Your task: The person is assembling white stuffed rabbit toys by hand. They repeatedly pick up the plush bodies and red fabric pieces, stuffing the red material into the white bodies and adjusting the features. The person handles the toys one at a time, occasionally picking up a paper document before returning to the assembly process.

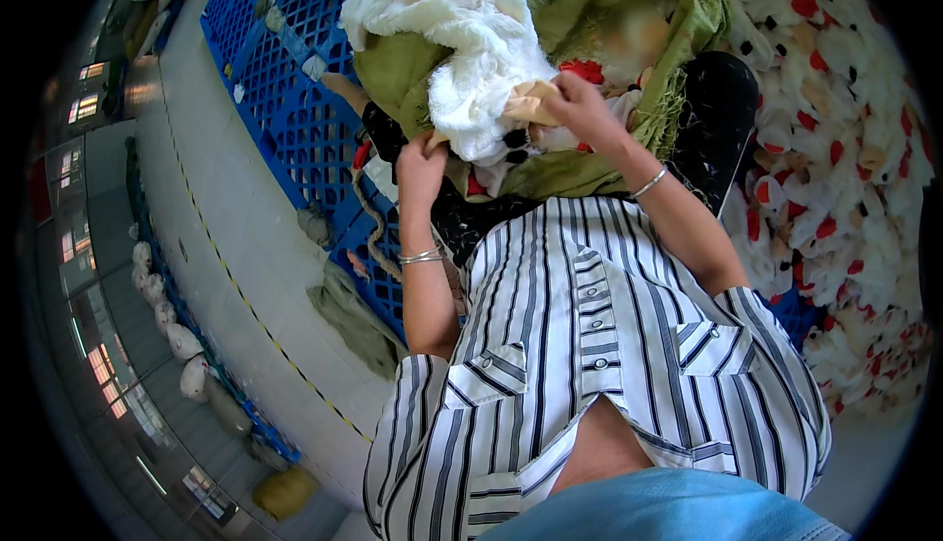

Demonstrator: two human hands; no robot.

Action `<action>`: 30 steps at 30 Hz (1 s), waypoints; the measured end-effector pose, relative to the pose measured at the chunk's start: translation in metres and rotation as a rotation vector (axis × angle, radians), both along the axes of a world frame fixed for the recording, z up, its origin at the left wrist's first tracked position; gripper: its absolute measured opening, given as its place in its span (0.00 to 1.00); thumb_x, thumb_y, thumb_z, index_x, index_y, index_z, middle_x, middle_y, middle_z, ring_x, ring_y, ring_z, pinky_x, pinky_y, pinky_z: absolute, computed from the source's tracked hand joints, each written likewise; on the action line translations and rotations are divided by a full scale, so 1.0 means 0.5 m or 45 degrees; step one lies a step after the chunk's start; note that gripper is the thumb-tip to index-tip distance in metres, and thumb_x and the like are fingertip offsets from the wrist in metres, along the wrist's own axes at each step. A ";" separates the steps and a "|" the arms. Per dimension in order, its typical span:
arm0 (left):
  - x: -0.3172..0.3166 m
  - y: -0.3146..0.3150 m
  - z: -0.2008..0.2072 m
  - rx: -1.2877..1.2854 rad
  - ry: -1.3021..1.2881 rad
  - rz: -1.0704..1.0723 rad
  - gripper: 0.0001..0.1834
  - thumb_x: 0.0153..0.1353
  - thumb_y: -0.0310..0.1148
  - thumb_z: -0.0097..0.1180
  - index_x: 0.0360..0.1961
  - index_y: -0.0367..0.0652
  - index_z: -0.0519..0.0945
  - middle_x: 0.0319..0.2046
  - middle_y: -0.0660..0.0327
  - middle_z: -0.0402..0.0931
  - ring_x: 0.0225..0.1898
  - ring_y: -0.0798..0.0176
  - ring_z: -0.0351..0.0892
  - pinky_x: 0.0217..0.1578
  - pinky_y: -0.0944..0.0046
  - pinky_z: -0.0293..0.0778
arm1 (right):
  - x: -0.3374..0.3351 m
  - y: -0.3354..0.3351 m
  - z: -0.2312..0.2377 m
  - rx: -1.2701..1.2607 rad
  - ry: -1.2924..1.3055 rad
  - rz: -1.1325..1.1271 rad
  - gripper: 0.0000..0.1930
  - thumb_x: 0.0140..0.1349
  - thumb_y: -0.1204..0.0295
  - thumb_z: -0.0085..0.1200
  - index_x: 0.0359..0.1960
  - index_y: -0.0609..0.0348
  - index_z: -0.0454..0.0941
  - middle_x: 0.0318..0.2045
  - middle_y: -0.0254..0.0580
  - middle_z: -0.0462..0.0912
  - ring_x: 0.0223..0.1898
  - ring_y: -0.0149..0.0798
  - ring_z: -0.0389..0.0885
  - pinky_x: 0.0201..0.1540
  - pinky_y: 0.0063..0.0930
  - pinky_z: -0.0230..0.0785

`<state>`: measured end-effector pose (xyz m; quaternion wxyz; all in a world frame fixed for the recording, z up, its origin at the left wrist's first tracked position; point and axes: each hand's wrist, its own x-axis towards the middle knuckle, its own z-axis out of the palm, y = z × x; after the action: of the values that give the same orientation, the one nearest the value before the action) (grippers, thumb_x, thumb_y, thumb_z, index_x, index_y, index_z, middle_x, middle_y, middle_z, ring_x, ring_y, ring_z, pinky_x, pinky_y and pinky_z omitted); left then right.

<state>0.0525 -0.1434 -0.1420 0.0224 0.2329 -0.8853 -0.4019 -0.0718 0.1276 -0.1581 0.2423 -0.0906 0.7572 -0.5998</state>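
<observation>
A white furry plush skin point(481, 26), limp and unevenly filled out, lies across my lap on a green woven sack. My right hand point(582, 109) grips a tan fabric flap point(530, 103) on its right side. On the other side my left hand point(422, 163) pinches a small tan edge at the skin's lower left. Black spots point(516, 138) and a red patch point(475, 186) show at the near end. The open green woven sack point(678, 11) has frayed edges and holds more white, red and tan plush pieces.
A large heap of white plush pieces point(820, 138) with red and black parts lies on the right. Blue plastic pallets point(270, 60) are under and left of me, with a rope point(371, 217) on them. Farther left, filled sacks point(187, 342) line the floor beyond a striped line.
</observation>
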 end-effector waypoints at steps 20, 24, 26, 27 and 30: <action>-0.027 0.117 0.465 0.652 1.391 -0.688 0.08 0.57 0.27 0.57 0.38 0.42 0.72 0.32 0.55 0.77 0.36 0.57 0.76 0.43 0.57 0.75 | -0.102 0.217 0.350 -0.641 0.590 -0.592 0.10 0.70 0.70 0.54 0.46 0.63 0.82 0.34 0.28 0.82 0.31 0.20 0.74 0.33 0.13 0.64; -0.027 0.109 0.400 0.729 0.984 -0.314 0.12 0.62 0.23 0.54 0.47 0.35 0.77 0.41 0.55 0.79 0.41 0.65 0.78 0.51 0.65 0.72 | -0.147 0.187 0.284 -0.798 0.563 -0.587 0.08 0.72 0.68 0.51 0.36 0.56 0.81 0.30 0.23 0.79 0.30 0.17 0.73 0.32 0.11 0.63; -0.056 0.133 0.360 0.919 0.799 -0.275 0.10 0.66 0.22 0.51 0.46 0.35 0.79 0.37 0.65 0.77 0.37 0.77 0.72 0.40 0.75 0.69 | -0.153 0.154 0.237 -1.199 0.287 -0.652 0.08 0.69 0.69 0.52 0.36 0.59 0.79 0.30 0.33 0.82 0.30 0.29 0.79 0.34 0.22 0.71; -0.065 0.118 0.343 0.878 0.772 -0.234 0.09 0.67 0.22 0.50 0.45 0.37 0.80 0.36 0.66 0.77 0.35 0.78 0.72 0.39 0.75 0.69 | -0.181 0.156 0.169 -1.091 0.209 -0.655 0.10 0.71 0.67 0.50 0.41 0.62 0.79 0.33 0.36 0.83 0.32 0.28 0.81 0.34 0.22 0.73; -0.057 0.030 0.267 0.845 0.723 -0.106 0.08 0.68 0.23 0.49 0.42 0.40 0.81 0.34 0.69 0.77 0.31 0.80 0.71 0.34 0.77 0.69 | -0.195 0.136 0.135 -1.092 0.075 -0.765 0.12 0.73 0.65 0.52 0.41 0.63 0.79 0.28 0.31 0.80 0.21 0.23 0.74 0.25 0.19 0.69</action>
<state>0.0242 -0.1286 -0.0086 0.1727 0.0720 -0.6755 -0.7132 -0.1691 0.1957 -0.0905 -0.0208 0.0228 0.4427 -0.8961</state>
